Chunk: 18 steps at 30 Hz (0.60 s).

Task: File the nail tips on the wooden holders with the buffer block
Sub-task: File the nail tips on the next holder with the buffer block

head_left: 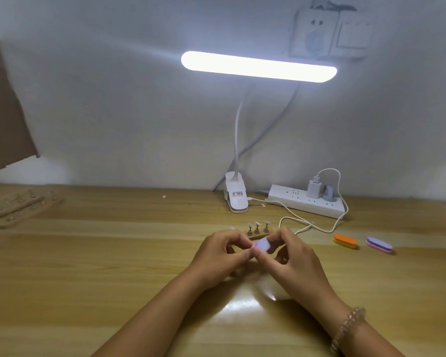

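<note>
My two hands meet over the middle of the wooden table [113, 266]. My right hand [294, 256] pinches a small pale purple buffer block [262, 244] between thumb and fingers. My left hand [222, 251] has its fingers curled and pinches something small against the block; what it holds is hidden by the fingers. Just behind the hands a wooden holder [252, 237] carries three upright stands with nail tips [257, 224] on top.
A clip lamp [236, 199] with a lit bar stands behind, beside a white power strip [307, 202] with a trailing cable [307, 224]. An orange buffer [345, 240] and a purple buffer [379, 244] lie at the right. More wooden holders [21, 207] lie far left.
</note>
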Available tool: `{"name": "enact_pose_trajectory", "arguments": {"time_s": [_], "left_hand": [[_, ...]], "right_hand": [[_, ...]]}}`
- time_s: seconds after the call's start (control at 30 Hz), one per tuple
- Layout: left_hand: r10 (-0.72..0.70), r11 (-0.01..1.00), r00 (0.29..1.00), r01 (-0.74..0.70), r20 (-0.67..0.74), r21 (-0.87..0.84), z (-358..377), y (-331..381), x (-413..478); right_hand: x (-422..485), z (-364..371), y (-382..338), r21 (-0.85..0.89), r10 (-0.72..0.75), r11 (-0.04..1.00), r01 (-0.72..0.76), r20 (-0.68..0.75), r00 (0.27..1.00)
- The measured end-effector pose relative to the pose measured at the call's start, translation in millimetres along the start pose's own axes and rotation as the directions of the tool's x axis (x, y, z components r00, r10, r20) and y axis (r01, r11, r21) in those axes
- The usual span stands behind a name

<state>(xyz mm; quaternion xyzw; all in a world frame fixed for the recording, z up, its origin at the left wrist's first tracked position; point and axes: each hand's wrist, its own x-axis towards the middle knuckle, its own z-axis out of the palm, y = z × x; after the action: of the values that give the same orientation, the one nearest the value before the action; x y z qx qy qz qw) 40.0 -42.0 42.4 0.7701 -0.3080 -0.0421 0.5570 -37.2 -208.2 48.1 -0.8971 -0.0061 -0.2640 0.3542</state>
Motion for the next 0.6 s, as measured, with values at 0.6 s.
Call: {"name": "enact_pose_trajectory", "arguments": {"time_s": [0.6], "left_hand": [[0.036,0.997,0.999,-0.036,0.005,0.072,-0.8,1.3,-0.1]], "right_hand": [[1.9,-2.7,-0.9,0.023,-0.028,0.999,0.028,-0.016,0.999]]}}
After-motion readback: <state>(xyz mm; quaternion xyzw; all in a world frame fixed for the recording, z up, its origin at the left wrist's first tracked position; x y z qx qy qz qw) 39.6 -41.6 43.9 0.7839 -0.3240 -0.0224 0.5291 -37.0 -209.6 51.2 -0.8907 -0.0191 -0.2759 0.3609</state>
